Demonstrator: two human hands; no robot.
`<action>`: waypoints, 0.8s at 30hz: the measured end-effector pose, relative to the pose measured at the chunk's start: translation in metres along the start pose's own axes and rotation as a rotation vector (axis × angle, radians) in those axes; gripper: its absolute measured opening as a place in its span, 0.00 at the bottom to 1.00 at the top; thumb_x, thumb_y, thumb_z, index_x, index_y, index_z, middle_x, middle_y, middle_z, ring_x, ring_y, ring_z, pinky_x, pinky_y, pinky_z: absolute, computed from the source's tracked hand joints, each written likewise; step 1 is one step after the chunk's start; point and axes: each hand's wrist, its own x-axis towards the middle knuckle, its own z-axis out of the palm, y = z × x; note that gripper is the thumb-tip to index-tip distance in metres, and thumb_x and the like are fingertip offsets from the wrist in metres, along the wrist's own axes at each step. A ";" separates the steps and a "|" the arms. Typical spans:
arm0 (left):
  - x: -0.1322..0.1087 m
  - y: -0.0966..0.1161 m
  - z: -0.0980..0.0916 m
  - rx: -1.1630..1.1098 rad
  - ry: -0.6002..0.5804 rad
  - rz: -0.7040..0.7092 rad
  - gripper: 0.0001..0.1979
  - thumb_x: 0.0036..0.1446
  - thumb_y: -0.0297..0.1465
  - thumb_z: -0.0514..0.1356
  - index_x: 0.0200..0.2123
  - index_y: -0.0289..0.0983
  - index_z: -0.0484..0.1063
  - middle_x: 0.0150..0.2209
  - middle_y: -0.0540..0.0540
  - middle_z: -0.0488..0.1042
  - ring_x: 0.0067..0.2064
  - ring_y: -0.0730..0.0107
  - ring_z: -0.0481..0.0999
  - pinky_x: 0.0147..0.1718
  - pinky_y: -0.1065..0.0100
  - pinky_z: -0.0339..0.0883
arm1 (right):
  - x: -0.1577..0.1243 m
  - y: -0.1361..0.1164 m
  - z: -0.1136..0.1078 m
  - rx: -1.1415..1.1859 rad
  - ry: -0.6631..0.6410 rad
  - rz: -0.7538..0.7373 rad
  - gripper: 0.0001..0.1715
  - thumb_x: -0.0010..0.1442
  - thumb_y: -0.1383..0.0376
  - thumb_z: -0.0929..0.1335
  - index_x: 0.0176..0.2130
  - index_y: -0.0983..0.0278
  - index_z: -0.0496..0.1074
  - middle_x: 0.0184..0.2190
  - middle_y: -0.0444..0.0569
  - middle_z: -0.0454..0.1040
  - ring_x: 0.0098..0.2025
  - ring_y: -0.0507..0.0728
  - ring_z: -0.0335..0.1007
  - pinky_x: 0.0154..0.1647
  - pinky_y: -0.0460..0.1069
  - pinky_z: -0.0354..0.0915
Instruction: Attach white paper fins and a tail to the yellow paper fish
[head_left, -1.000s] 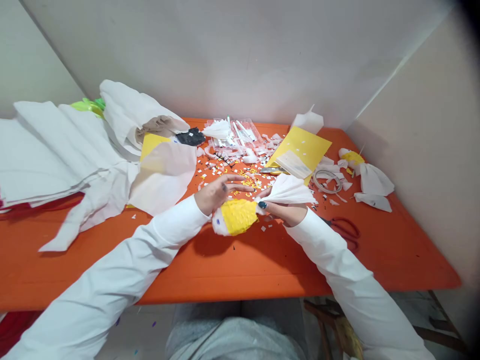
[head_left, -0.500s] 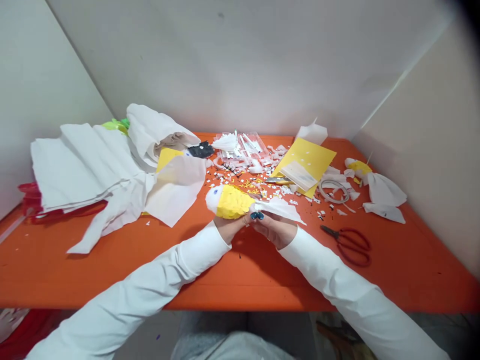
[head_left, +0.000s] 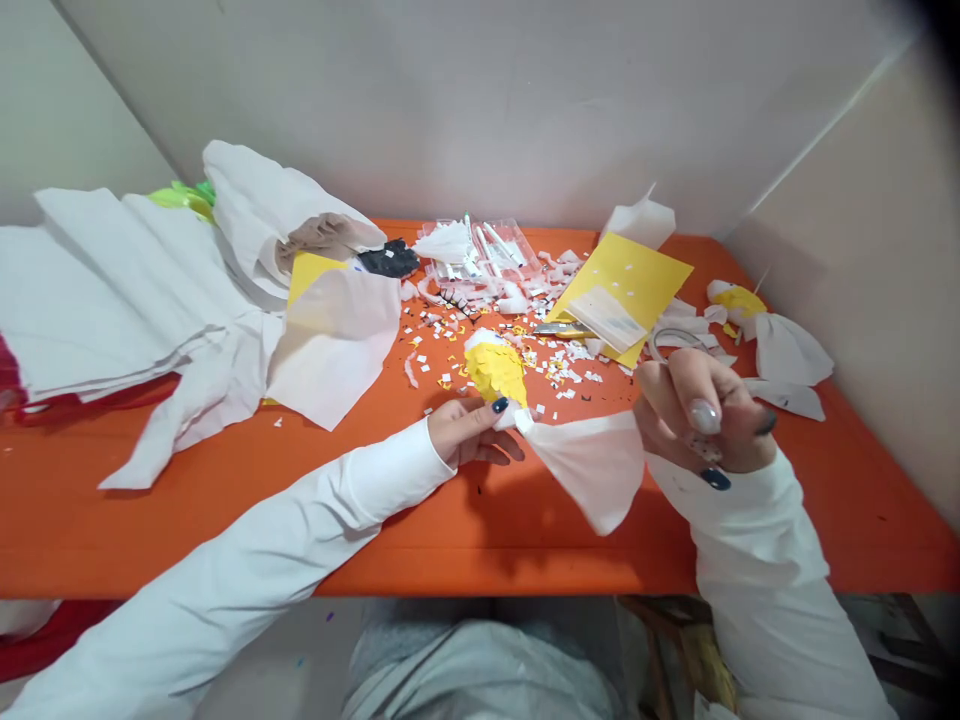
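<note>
In the head view my left hand (head_left: 474,430) is closed on a fish-shaped paper craft (head_left: 498,372), its thumb pressed near the narrow end. The body is white at the front and covered in ruffled yellow paper. A thin white paper tail (head_left: 592,460) fans out from it to the right, hanging over the table. My right hand (head_left: 705,410) is raised beside the tail's far edge, its fingers curled and pressed together. What they hold, if anything, is hidden. A similar yellow and white piece (head_left: 739,300) with a white tail lies at the far right.
White paper sheets (head_left: 127,290) are heaped at left on the orange table (head_left: 360,540). Farther back are a black crinkled piece (head_left: 390,260), a clear box of pens (head_left: 495,250) and scattered paper bits. A yellow sheet (head_left: 652,275), a cutter (head_left: 562,329) and a tape roll (head_left: 667,340) lie toward the right.
My right hand has left the fish's narrow end and risen to the right. The fish has turned, its tail now spread. The red-handled scissors no longer show, with my right arm over that area.
</note>
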 end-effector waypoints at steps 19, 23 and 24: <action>0.014 -0.010 -0.001 0.040 0.256 -0.028 0.33 0.27 0.51 0.70 0.31 0.35 0.62 0.23 0.52 0.73 0.18 0.79 0.71 0.17 0.78 0.63 | 0.019 0.061 0.015 -1.039 0.156 -0.177 0.04 0.56 0.67 0.68 0.34 0.63 0.74 0.28 0.47 0.72 0.27 0.48 0.67 0.26 0.43 0.66; 0.008 -0.014 0.005 0.144 0.302 0.121 0.29 0.31 0.41 0.72 0.30 0.36 0.58 0.21 0.56 0.72 0.19 0.80 0.70 0.17 0.78 0.62 | 0.018 0.066 0.019 -1.047 0.167 -0.141 0.05 0.57 0.68 0.67 0.35 0.64 0.74 0.30 0.48 0.73 0.27 0.48 0.68 0.25 0.43 0.68; 0.008 -0.015 0.006 0.166 0.304 0.156 0.28 0.33 0.39 0.72 0.30 0.36 0.57 0.21 0.56 0.72 0.19 0.80 0.69 0.16 0.79 0.61 | 0.018 0.066 0.020 -1.049 0.164 -0.130 0.05 0.57 0.68 0.67 0.35 0.64 0.74 0.31 0.49 0.73 0.28 0.49 0.69 0.25 0.43 0.68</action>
